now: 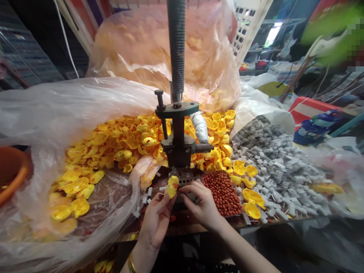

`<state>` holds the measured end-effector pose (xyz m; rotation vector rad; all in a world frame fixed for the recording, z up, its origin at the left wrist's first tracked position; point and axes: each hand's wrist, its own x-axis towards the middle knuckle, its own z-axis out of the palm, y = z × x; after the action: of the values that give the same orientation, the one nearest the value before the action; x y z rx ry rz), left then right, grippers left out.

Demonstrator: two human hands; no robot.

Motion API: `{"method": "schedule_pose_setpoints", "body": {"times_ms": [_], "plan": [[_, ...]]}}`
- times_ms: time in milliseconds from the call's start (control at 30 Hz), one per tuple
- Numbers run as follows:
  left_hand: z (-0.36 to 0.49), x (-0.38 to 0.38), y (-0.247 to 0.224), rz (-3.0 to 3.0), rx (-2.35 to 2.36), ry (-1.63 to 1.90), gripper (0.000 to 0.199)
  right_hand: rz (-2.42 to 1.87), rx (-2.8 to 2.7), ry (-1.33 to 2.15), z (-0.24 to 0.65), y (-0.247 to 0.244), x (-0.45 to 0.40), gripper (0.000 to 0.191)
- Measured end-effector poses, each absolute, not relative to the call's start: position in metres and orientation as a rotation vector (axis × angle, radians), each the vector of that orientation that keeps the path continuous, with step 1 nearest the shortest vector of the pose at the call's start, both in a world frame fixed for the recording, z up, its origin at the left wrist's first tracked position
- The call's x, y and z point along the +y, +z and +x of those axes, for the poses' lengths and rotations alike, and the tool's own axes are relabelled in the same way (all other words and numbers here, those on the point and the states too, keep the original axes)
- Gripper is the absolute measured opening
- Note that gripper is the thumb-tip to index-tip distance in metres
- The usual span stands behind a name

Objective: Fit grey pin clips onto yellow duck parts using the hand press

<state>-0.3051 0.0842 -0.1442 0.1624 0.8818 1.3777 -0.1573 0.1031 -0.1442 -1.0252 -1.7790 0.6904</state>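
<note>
My left hand (157, 217) is closed on a small yellow plastic toy part (172, 186) with orange marks, held upright in front of the press. My right hand (203, 204) is beside it, fingertips pinched together close to the part's right side. Whatever those fingertips hold is hidden. Just beyond both hands stands a dark metal hand press (178, 131) with a threaded post and a base plate with holes. To the right of my right hand, a shallow tray holds reddish-brown beads (222, 193).
Yellow plastic shells (125, 142) are heaped behind and left of the press. Small grey-white blocks with metal pins (273, 167) are piled at the right. Clear plastic sheeting (36, 110) covers the left side, near an orange basin (13, 170). A large filled bag (136, 41) stands behind.
</note>
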Motion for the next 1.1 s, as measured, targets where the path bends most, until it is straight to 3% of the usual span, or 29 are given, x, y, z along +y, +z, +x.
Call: {"method": "schedule_pose_setpoints", "body": {"times_ms": [400, 667, 900, 1100], "plan": [[-0.306, 0.084, -0.140, 0.107, 0.857, 1.338, 0.018, -0.962, -1.122, 1.424, -0.164, -0.154, 0.107, 0.019], [-0.307, 0.087, -0.139, 0.035, 0.928, 1.366, 0.022, -0.979, -1.009, 1.493, -0.169, -0.157, 0.109, 0.020], [-0.311, 0.088, -0.144, 0.139, 0.960, 1.359, 0.016, -1.077, -1.346, 1.227, -0.165, -0.156, 0.112, 0.011], [-0.315, 0.119, -0.171, 0.772, 1.301, 1.472, 0.031, -1.626, -1.890, 0.398, -0.167, -0.163, 0.135, 0.006]]}}
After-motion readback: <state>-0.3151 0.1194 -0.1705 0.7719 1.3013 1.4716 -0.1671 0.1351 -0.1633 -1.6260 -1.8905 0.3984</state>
